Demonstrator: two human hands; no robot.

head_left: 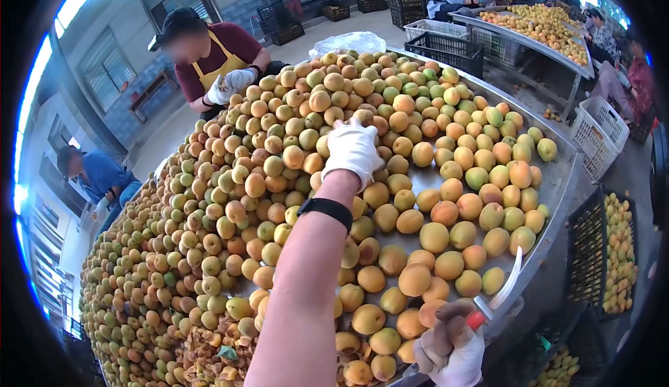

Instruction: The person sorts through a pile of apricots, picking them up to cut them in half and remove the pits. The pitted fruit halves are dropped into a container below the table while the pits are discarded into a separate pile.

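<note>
My left hand (352, 151), in a white glove with a black band (326, 211) on the wrist, reaches onto the upper middle of a big heap of apricots (293, 156). Its fingers curl down over an apricot (363, 117), partly hiding it. At the lower right my right hand (453, 349), gloved with brown-stained fingers, is closed around the red handle of a curved knife (507, 284). The bright blade points up and away over the table's edge. Loose apricots (415, 280) lie just left of the knife.
The metal table (557, 199) has a raised rim on the right. Black crates of apricots (618, 254) and a white crate (599, 136) stand beside it. A person in a yellow apron (216, 59) works across the heap; another person (104, 178) is at left. Another fruit-covered table (536, 32) stands behind.
</note>
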